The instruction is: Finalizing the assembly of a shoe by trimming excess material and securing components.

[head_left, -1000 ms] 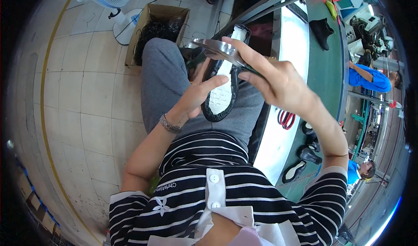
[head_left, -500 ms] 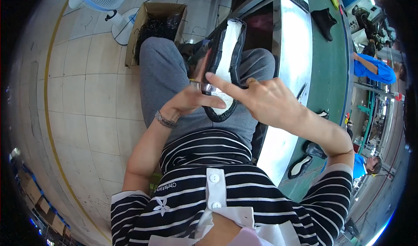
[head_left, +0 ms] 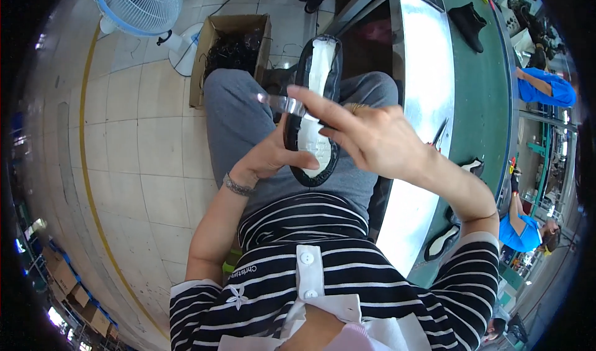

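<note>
The black shoe upper [head_left: 313, 112] lay over the lap, looking light and floppy. My left hand [head_left: 273, 155] cupped its near end, fingers curled; I'd grip the stiffer rim. My right hand [head_left: 366, 137] pinched a thin metal tool [head_left: 279, 101].

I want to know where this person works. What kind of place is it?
Probably a shoe factory. The left hand holds a black shoe with a white insole, more shoe parts lie on the long green work line, and workers in blue sit alongside.

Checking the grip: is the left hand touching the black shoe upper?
Touching. The head view shows the left hand wrapped around the black shoe upper, thumb pressed on its white lining.
</note>
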